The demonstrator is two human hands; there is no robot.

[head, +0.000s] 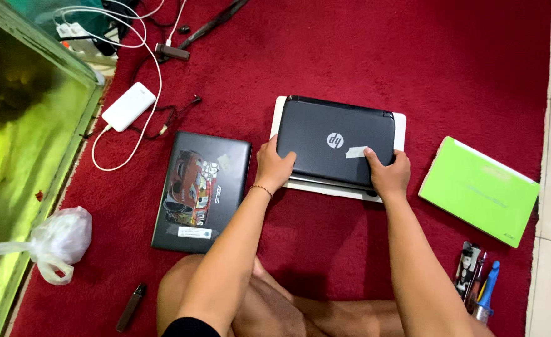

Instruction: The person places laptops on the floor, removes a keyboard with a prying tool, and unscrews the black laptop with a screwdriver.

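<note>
Now both hands — left (pixel 274 167), right (pixel 388 171) — grip the dark laptop's (pixel 334 140) near corners, lying between them.

Black laptop (pixel 334 140): matt plastic lid, smooth. It lies on a white laptop (pixel 400 125) with a smooth plastic shell. Beneath both: red carpet (pixel 350 56), short rough pile. Right of black laptop: green laptop (pixel 478 187), smooth plastic.

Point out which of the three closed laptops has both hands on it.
The middle dark grey laptop, stacked on a white one, held by left hand and right hand. The stickered one and green one lie untouched.
</note>
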